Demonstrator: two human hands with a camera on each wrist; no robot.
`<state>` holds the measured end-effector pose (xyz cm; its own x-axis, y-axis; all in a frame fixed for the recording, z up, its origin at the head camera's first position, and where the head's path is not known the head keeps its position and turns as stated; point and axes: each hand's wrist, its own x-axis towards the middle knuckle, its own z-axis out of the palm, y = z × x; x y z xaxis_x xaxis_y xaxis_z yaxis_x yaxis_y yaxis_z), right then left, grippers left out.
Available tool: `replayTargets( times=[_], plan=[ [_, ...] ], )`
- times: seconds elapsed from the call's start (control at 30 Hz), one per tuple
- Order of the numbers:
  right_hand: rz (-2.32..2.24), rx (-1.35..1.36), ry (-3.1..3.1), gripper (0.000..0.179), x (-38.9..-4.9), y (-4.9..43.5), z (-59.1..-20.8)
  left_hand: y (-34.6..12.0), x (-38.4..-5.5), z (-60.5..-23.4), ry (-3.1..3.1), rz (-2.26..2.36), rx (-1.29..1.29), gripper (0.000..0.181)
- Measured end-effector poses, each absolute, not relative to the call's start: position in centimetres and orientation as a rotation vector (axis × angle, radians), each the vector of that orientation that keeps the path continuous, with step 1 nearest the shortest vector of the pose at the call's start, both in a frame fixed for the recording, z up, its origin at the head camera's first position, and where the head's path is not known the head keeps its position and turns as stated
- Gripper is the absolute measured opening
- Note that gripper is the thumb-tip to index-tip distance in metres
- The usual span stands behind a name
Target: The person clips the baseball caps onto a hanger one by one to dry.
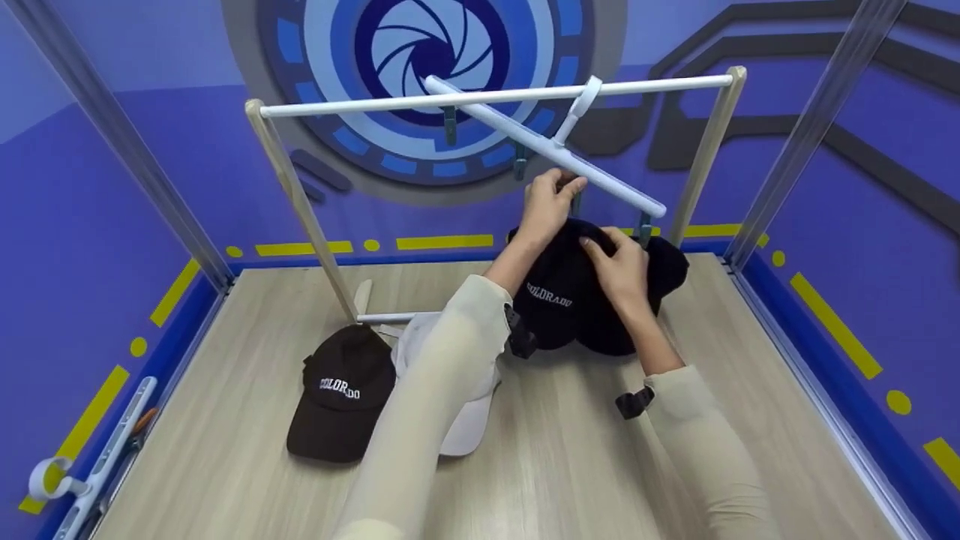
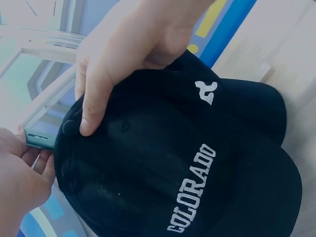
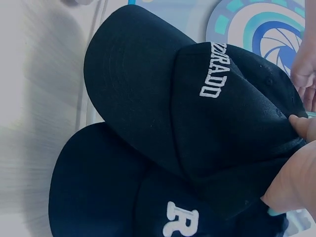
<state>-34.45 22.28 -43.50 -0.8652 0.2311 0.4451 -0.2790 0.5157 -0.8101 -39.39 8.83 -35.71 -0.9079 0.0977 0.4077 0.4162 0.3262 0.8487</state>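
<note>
My left hand point(image 1: 547, 208) pinches a dark green clip point(image 2: 39, 139) that hangs from a white hanger point(image 1: 525, 136). Just below it, the crown of a black cap point(image 1: 544, 315) lettered COLORADO meets the clip. My right hand point(image 1: 622, 271) grips that cap near its top, with the thumb point(image 2: 94, 111) pressed on the front of the crown. Behind it is a second black cap point(image 1: 669, 270) with a white letter R, close under the hanger's rightmost clip point(image 1: 646, 229). The hanger tilts, its right end lower and nearer.
The hanger hooks over the white rail point(image 1: 337, 107) of a wooden-legged rack. Two more clips point(image 1: 450, 126) hang on its left part. A brown cap point(image 1: 345, 397) and a white cap point(image 1: 469, 424) lie on the table, left. Another hanger point(image 1: 105, 465) lies by the left wall.
</note>
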Motion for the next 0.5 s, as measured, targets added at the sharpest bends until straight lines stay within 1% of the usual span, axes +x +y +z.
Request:
replayTargets(
  times=[0.2, 0.5],
  plan=[
    [1.31, 0.049, -2.245, 0.024, -34.38, 22.54, -43.69, 8.83, -39.36, -35.48, -2.311, -1.582, -0.42, 0.023],
    [1.332, 0.04, -2.249, 0.026, -34.04, 22.93, -43.6, 8.93, -39.3, -35.3, -2.288, -1.667, -0.385, 0.023]
  ],
)
